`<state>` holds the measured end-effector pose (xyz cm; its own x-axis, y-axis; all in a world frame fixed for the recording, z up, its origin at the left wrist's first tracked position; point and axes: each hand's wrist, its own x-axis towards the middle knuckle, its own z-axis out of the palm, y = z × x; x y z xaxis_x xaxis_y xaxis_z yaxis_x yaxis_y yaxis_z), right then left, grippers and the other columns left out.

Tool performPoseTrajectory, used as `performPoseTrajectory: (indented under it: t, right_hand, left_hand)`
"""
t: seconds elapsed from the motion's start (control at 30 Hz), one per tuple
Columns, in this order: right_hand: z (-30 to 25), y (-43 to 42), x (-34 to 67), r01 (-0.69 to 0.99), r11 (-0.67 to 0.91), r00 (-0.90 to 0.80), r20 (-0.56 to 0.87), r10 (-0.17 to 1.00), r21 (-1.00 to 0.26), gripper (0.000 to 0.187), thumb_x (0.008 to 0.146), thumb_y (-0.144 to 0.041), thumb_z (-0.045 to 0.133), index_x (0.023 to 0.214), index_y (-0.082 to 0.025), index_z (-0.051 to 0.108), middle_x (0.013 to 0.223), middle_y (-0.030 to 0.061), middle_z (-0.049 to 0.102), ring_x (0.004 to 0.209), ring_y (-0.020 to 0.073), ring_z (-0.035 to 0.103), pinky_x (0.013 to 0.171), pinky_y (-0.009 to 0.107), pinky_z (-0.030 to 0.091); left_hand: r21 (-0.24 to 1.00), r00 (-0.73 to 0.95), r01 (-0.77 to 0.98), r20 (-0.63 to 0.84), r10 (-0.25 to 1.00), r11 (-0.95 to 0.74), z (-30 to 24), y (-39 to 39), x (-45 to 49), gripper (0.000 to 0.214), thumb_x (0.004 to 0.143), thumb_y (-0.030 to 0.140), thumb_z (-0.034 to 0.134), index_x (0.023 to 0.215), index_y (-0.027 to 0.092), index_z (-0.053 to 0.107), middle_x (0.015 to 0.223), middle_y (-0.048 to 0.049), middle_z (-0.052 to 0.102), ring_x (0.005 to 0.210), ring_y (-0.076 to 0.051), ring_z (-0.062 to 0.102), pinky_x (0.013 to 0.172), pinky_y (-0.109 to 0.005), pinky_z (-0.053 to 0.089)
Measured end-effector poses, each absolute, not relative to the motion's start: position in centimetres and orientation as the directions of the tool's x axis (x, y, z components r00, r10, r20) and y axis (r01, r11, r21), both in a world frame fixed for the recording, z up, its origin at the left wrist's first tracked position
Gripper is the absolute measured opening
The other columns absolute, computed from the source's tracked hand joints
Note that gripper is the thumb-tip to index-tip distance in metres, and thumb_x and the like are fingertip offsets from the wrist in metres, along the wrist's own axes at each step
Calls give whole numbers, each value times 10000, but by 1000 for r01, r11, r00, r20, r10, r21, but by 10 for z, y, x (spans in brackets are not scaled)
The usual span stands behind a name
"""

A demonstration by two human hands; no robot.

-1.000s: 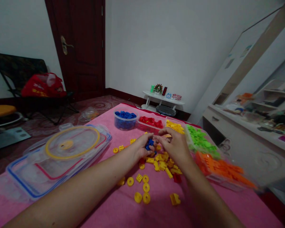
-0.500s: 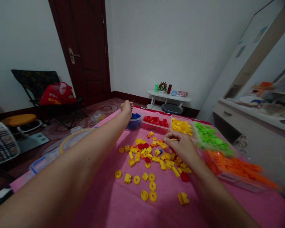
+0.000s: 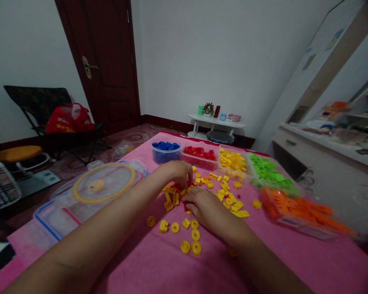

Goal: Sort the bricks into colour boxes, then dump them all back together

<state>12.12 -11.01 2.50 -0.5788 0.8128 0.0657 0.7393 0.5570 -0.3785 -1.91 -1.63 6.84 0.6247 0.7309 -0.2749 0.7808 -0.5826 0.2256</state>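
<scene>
1. The loose toy building bricks (image 3: 176, 199) are small, glossy plastic pieces, mostly yellow, with some red and orange among them; shapes include studded blocks, flat plates and wheel-like discs (image 3: 185, 246), several with a round hole in the middle.
2. These pieces lie scattered on a pink cloth (image 3: 141, 261), thickest around and between the hands. A spread of yellow ones sits beyond the right hand, and the discs lie nearer the wearer, below both hands.
3. The left hand (image 3: 181, 173) bends down over the far side of the heap, fingers curled; whether it grips a piece cannot be told.
4. The right hand (image 3: 204, 203) rests low at the heap's near side, fingers bent and reaching in toward the left; its grip is likewise hidden.
5. Past the hands stand a round tub of blue pieces (image 3: 165, 156) and clear containers of red (image 3: 199, 163), yellow (image 3: 233, 174), green (image 3: 276, 188) and orange pieces (image 3: 306, 230).
6. A red bag (image 3: 67, 120) on the folding chair (image 3: 38, 98) bears yellow lettering, too blurred to read.
</scene>
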Motion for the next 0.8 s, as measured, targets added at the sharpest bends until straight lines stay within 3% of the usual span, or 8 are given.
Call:
performPoseTrajectory:
  t: [0.1, 0.2, 0.33, 0.4, 0.5, 0.57, 0.67, 0.8]
  right_hand:
    - [26, -114, 123, 691, 571, -607, 73, 792, -443, 140, 799, -176, 567, 873, -207, 682, 954, 48, 640, 859, 158, 573, 740, 249, 376]
    - [23, -116, 126, 663, 562, -599, 100, 794, -495, 102, 747, -165, 623, 840, -193, 652, 928, 31, 623, 828, 141, 555, 700, 234, 367]
    - [21, -109, 131, 621, 511, -553, 130, 823, -594, 122, 658, -118, 653, 756, -180, 614, 773, -13, 597, 704, 104, 530, 609, 207, 350]
    - [21, -102, 135, 573, 378, -475, 81, 876, -727, 121, 657, -135, 639, 757, -181, 589, 649, -39, 562, 581, 88, 509, 537, 198, 342]
    - [23, -91, 142, 335, 104, -288, 4, 958, -936, 161, 696, -257, 643, 781, -188, 524, 545, -66, 542, 432, 77, 469, 440, 188, 335]
    - [22, -84, 146, 116, 14, -178, -7, 984, -993, 250, 682, -345, 679, 770, -183, 510, 527, -63, 556, 402, 71, 461, 418, 182, 339]
    - [20, -80, 147, -163, -81, -112, -64, 992, -983, 288, 638, -352, 730, 748, -166, 539, 530, -57, 564, 412, 50, 456, 407, 156, 331]
    - [22, -84, 140, -505, -226, -99, -204, 974, -833, 157, 695, -258, 662, 793, -176, 572, 625, -32, 621, 430, 41, 470, 396, 132, 334]
  left_hand:
    - [2, 561, 815, -250, 789, -579, 64, -30, -15, 482, 579, 146, 691, 1040, 285, 708, 1008, -55, 715, 877, -244, 651, 680, -272, 487]
    - [-2, 553, 825, -204, 808, -565, 56, -32, -14, 417, 627, 125, 635, 1007, 274, 720, 1000, -65, 717, 896, -233, 653, 707, -268, 484]
    - [160, 521, 848, -82, 850, -505, 43, -25, -19, 280, 620, 149, 645, 872, 223, 743, 845, -56, 726, 753, -196, 651, 623, -236, 454]
    - [268, 495, 832, 40, 868, -486, 39, -18, -23, 223, 615, 168, 662, 824, 191, 738, 785, -55, 714, 694, -184, 631, 592, -237, 433]
    - [477, 427, 735, 225, 876, -481, 36, -10, -23, 153, 630, 173, 665, 773, 155, 715, 702, -41, 683, 632, -162, 599, 563, -234, 411]
    - [636, 366, 610, 302, 880, -472, 38, -8, -19, 118, 644, 180, 668, 754, 141, 689, 646, -21, 654, 578, -138, 573, 535, -223, 403]
    - [820, 297, 348, 363, 883, -454, 44, -12, -8, 139, 678, 204, 673, 798, 135, 657, 639, -3, 641, 545, -111, 555, 540, -215, 424]
    - [836, 330, 195, 437, 837, -513, 54, -30, 6, 154, 704, 198, 670, 843, 133, 662, 768, -30, 682, 651, -125, 596, 631, -235, 466]
